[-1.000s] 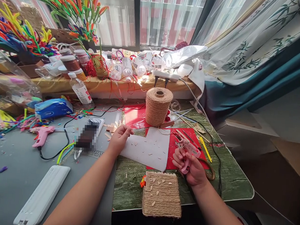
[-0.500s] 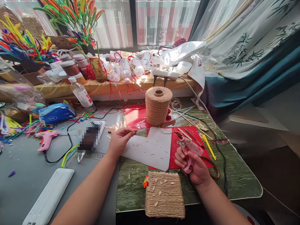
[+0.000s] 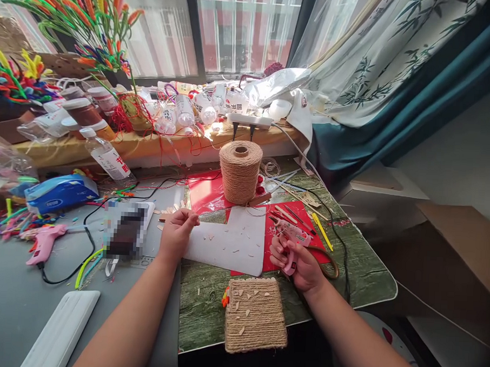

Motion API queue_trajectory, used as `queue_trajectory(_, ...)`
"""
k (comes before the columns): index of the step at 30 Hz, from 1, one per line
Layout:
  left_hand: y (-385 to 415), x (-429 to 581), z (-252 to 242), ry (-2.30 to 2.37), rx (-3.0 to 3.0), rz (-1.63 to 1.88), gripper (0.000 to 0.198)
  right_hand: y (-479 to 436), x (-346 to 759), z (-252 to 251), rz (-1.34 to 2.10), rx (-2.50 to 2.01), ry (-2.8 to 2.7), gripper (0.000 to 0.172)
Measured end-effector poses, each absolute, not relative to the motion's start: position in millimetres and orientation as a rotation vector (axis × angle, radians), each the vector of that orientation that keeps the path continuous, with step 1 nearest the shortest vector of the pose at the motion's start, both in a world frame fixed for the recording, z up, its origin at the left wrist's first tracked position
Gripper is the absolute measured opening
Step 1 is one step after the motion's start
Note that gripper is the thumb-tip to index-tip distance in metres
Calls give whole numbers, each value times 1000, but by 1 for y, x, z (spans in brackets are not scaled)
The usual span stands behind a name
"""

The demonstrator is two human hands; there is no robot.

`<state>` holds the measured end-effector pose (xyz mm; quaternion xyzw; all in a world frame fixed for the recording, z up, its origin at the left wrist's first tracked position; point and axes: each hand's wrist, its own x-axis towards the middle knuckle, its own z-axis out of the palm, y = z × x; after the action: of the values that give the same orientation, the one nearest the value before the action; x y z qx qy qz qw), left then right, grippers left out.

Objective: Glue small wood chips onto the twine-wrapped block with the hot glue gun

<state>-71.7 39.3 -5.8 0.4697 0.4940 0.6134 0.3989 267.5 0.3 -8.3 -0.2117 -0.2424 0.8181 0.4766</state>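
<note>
My right hand grips a pink glue gun, its nozzle pointing up and left over a red sheet. My left hand hovers at the left end of a white board, thumb and fingers pinched together. Whatever is between those fingertips is too small to make out. Below and between my hands lies a twine-wrapped square piece with several small pale wood chips on it. An orange and yellow fuzzy bit shows at its left edge.
A large twine spool stands behind the white board. A yellow pen and sticks lie on the red sheet. Another pink glue gun, a blue packet and a white bar are at left. A black cable runs down the right.
The view has turned slightly right, so the scene sits farther left. My left fingers remain pinched, and my right hand still holds the glue gun.
</note>
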Motion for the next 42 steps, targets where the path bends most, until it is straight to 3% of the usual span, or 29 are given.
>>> queue_trajectory(6,40,-72,-4,1305,1162,1510,23,1,267,-7,1990,-507,-597,22)
queue_trajectory(29,43,-68,-6,1326,1073,1515,32,0,266,-3,1986,-507,-578,22)
queue_trajectory(36,38,-68,-3,1381,1292,1475,49,-1,265,-3,1979,-513,-591,22)
queue_trajectory(42,39,-67,0,1320,1291,1419,31,0,266,-4,1971,-517,-605,22)
